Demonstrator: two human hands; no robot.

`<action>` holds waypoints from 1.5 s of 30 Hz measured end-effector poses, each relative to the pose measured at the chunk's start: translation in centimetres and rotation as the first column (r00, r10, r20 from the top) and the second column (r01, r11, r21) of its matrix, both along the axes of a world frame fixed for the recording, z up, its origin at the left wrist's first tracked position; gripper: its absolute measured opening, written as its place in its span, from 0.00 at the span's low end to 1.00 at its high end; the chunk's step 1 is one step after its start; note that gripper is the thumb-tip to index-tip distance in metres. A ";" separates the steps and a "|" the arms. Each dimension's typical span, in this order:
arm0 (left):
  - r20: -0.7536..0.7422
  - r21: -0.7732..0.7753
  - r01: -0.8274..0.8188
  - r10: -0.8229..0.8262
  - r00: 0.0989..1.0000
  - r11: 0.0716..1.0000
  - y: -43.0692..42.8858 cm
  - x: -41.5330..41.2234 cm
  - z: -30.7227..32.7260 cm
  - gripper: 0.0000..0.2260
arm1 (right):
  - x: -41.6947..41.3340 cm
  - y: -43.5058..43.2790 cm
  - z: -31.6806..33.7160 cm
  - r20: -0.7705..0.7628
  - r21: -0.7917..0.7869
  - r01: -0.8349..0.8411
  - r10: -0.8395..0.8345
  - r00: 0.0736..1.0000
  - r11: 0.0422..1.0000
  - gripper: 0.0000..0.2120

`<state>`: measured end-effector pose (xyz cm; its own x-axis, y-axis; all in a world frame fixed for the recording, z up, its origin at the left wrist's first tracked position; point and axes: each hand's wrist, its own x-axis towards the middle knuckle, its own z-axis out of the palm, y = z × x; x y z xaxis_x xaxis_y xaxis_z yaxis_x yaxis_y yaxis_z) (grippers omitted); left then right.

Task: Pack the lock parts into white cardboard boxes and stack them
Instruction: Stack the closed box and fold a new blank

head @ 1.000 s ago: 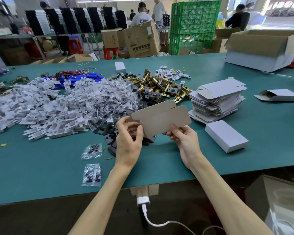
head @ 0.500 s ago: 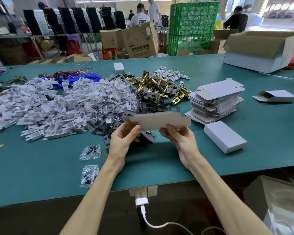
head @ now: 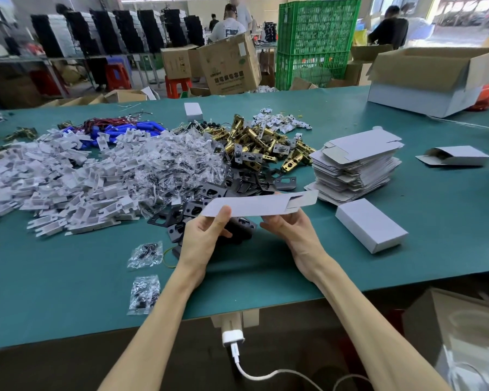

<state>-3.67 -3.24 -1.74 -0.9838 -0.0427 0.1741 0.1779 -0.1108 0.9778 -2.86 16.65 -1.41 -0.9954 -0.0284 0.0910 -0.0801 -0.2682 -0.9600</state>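
Now the blank [head: 254,206], held by left grip [head: 203,235] and right grip [head: 291,232], has tipped flat, probably for opening.

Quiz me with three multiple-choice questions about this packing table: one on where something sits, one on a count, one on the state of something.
1. Where is the stack of flat blanks relative to the closed white box?
A. Beyond it, farther from the person
B. On top of it
C. On the floor

2. How many small clear bags lie apart near the front edge of the table?
A. Five
B. Two
C. None

3. The held blank is:
A. Closed up as a box
B. Lying on the table
C. Flattened, held in the air

Answers: 1 A, the stack lies behind the box; 2 B, just two bags sit there; 3 C, the left grip and right grip hold its ends.
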 end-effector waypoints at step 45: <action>0.085 0.387 0.017 -0.054 0.995 0.922 -0.7 -0.2 0.4 0.23 | -0.2 0.4 0.5 0.172 -0.217 0.146 -0.109 0.979 0.965 0.32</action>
<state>-3.90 -3.91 -1.29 -0.9968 -0.0533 0.0594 0.0778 -0.4867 0.8701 -3.09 17.01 -0.87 -0.9917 0.1028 -0.0771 0.0187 -0.4785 -0.8779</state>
